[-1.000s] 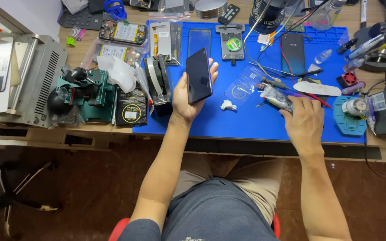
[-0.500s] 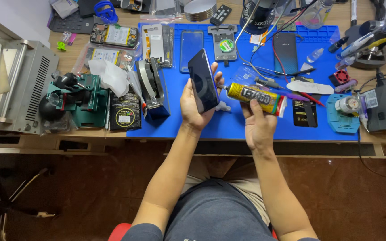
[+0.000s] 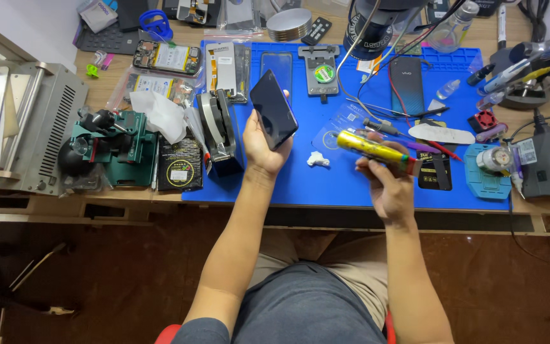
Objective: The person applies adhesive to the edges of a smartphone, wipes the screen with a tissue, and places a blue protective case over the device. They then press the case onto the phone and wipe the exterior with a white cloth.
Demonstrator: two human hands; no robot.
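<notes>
- Left hand (image 3: 263, 145) is curled round the lower end of a dark phone (image 3: 274, 109); the thumb edge and fingertips clamp its sides, and it's tilted up above the blue mat (image 3: 326, 185), about 11 o'clock from the other hand.
- Right hand (image 3: 386, 185) has its fingers closed round a yellow tube (image 3: 372, 150). The tube lies nearly level with its tip pointing toward 10 o'clock. The fingers cover the back end, so the cap is hard to make out.
- Small white scrap (image 3: 317, 159) sits on the mat between the two hands, just below the tube's tip.
- At 12 o'clock from the right hand a black phone (image 3: 406, 86) lies flat, with cables crossing over it.
- Black square packet with a yellow ring label (image 3: 180, 171) is at 9 o'clock from the left hand, partly tucked under crumpled white tissue (image 3: 159, 114).
- Black card with yellow print (image 3: 437, 172) sits right by the right hand at 3 o'clock, its left edge hidden by the knuckles.
- The microscope (image 3: 377, 25) at the top is cut off by the frame.
- Grey metal machine (image 3: 46, 137) is at far 9 o'clock.
</notes>
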